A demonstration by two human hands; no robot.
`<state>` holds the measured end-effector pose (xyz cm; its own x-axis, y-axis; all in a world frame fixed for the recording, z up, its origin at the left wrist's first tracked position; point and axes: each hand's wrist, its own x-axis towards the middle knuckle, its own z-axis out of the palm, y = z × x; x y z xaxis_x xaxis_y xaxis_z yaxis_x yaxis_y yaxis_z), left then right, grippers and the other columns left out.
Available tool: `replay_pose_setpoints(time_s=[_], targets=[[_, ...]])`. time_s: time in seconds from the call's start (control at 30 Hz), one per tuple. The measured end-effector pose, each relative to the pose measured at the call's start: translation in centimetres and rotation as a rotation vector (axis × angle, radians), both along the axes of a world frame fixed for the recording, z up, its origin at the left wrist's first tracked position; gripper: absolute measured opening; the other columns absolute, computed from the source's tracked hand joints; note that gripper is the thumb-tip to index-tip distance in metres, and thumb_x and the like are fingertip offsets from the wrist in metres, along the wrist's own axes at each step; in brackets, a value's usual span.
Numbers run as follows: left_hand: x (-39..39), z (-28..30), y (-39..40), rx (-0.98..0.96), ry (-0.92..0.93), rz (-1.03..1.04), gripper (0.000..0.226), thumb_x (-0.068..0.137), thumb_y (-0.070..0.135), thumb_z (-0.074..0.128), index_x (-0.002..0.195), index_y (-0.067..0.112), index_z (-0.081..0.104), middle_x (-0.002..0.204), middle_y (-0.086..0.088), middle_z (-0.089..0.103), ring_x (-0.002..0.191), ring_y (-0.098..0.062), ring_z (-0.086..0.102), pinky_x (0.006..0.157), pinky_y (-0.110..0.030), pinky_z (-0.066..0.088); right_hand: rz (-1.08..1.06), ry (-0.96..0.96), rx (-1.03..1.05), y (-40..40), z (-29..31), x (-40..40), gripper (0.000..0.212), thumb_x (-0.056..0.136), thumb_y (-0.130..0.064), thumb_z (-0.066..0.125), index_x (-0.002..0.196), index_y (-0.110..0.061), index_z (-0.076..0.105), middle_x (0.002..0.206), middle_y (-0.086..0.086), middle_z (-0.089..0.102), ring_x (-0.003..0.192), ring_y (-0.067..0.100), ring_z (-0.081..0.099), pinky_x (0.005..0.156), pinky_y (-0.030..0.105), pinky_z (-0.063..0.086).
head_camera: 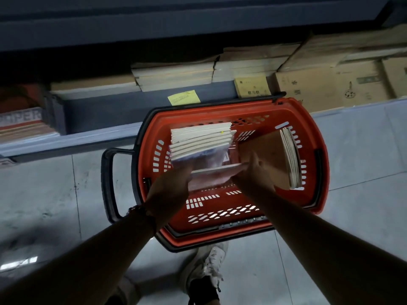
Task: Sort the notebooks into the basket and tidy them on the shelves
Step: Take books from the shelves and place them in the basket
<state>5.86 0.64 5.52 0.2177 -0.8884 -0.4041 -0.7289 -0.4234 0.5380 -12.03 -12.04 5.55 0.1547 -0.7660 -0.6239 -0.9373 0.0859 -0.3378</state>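
Two hands, left hand (170, 186) and right hand (253, 175), grip clenched on wrapped notebooks (201, 139) mid-frame over basket (220, 238); probably heavy, slick, best supported underneath.

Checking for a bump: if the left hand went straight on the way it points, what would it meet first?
Probably the wrapped stack of notebooks just beyond the left hand; depth is unclear.

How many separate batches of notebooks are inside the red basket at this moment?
2. A white stack at the far left, touched by both hands, and a brown-covered batch standing against the right wall. More may lie hidden underneath.
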Motion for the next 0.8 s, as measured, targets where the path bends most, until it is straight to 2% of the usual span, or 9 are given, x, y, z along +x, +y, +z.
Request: replay_pose_setpoints(time_s=[0.1,0.2,0.27,0.37,0.43,0.5,0.57,0.7,0.8], targets=[[1.7,6.0,-0.2,-0.089,0.132,-0.036,0.023,0.105,0.020,0.044,0.123,0.033,0.052,0.085,0.010,0.064,0.072,0.002,0.062,0.060,-0.014,0.048,-0.222,-0.140,0.091,-0.9,4.2,-0.5,0.090,0.082,-0.020,0.080,0.153,-0.011,0.024,0.140,0.017,0.053,0.114,0.028,0.061,0.087,0.031,0.052],[4.0,13.0,-0.9,-0.103,0.276,-0.026,0.018,0.106,0.025,0.043,0.115,0.035,0.055,0.088,0.018,0.062,0.074,0.014,0.060,0.057,-0.006,0.044,-0.171,-0.396,0.198,-1.2,9.2,-0.5,0.037,0.086,-0.015,0.075,0.119,-0.018,0.059,0.109,0.000,0.067,0.084,0.011,0.069,0.068,0.024,0.061],[5.7,17.3,-1.2,-0.146,0.362,0.045,0.014,0.104,0.030,0.046,0.103,0.039,0.057,0.085,0.018,0.066,0.081,0.011,0.063,0.061,-0.009,0.045,-0.119,-0.480,0.274,-1.2,12.6,-0.3,0.022,0.091,-0.019,0.069,0.113,-0.021,0.065,0.104,-0.005,0.072,0.093,0.012,0.071,0.077,0.034,0.062],[8.3,23.4,-1.1,-0.197,0.510,0.196,0.012,0.098,0.044,0.053,0.101,0.036,0.061,0.097,0.014,0.072,0.091,-0.007,0.071,0.079,-0.036,0.058,-0.122,-0.581,0.306,-1.3,18.6,0.4,0.028,0.092,-0.035,0.065,0.118,-0.025,0.066,0.115,-0.005,0.073,0.102,0.016,0.071,0.091,0.044,0.058],[9.5,27.8,-0.9,-0.264,0.620,0.328,0.011,0.097,0.036,0.059,0.104,0.028,0.063,0.104,0.003,0.075,0.098,-0.020,0.072,0.088,-0.051,0.057,-0.157,-0.650,0.316,-0.8,23.0,1.2,0.032,0.092,-0.038,0.065,0.121,-0.026,0.066,0.120,-0.004,0.072,0.106,0.021,0.070,0.095,0.048,0.055],[10.5,31.9,-0.2,-0.335,0.722,0.461,0.011,0.098,0.026,0.060,0.108,0.022,0.063,0.104,0.003,0.076,0.097,-0.020,0.073,0.081,-0.045,0.061,-0.164,-0.716,0.321,0.2,27.4,2.3,0.033,0.094,-0.034,0.064,0.126,-0.025,0.064,0.122,-0.004,0.071,0.109,0.020,0.069,0.098,0.048,0.053],[11.3,36.0,1.1,-0.343,0.817,0.491,0.029,0.093,0.038,0.061,0.120,0.027,0.061,0.111,0.007,0.075,0.101,-0.018,0.072,0.073,-0.035,0.061,-0.167,-0.769,0.305,1.6,31.9,3.5,0.034,0.096,-0.031,0.062,0.130,-0.026,0.063,0.125,-0.004,0.070,0.112,0.019,0.068,0.101,0.048,0.051],[12.4,42.7,5.5,-0.139,0.915,0.437,0.060,0.060,0.067,0.082,0.114,0.043,0.071,0.120,0.010,0.072,0.109,-0.017,0.070,0.088,-0.041,0.058,-0.180,-0.873,0.295,5.4,40.9,6.4,0.032,0.099,-0.026,0.059,0.129,-0.032,0.062,0.127,-0.006,0.069,0.117,0.018,0.065,0.104,0.049,0.047],[12.0,47.0,9.1,-0.039,0.917,0.466,0.049,0.070,0.040,0.088,0.114,0.027,0.071,0.115,0.008,0.074,0.109,-0.017,0.069,0.097,-0.038,0.051,-0.190,-0.912,0.243,8.6,47.4,8.5,0.030,0.099,-0.025,0.058,0.127,-0.035,0.063,0.126,-0.012,0.068,0.118,0.010,0.064,0.107,0.046,0.045]])
